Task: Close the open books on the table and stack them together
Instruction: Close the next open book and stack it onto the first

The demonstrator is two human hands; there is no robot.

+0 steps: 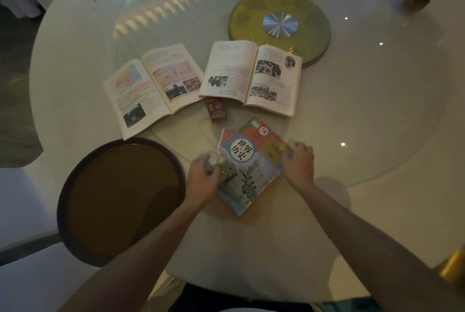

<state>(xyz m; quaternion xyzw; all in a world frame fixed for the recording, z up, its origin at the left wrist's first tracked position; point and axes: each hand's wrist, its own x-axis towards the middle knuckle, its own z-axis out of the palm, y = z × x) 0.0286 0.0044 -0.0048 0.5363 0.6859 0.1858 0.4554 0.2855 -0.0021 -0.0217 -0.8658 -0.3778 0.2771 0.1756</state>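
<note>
Your two hands are on a closed book [251, 165] near your edge of the round white table [377, 110]. The book lies flat and turned at a slant, with its bright cover facing up. A corner of a second red cover [224, 136] peeks out from under it at the far left. Your left hand [205, 180] sits on the book's left edge with the fingers curled in, but they are blurry, so you cannot tell if they pinch the cover. Your right hand [299, 163] rests on the book's right edge, with the fingertips [300, 146] bent down on the corner. Two more books lie open farther back on the table. The left open book [153, 87] has pages with colored marks. The right open book [251, 77] has gray photos, and its far corner lies on a green disc [279, 24]. A small red box [215, 109] sits between the open books, just beyond the closed one. A round brown tray [120, 201] lies to the left of your left arm.
</note>
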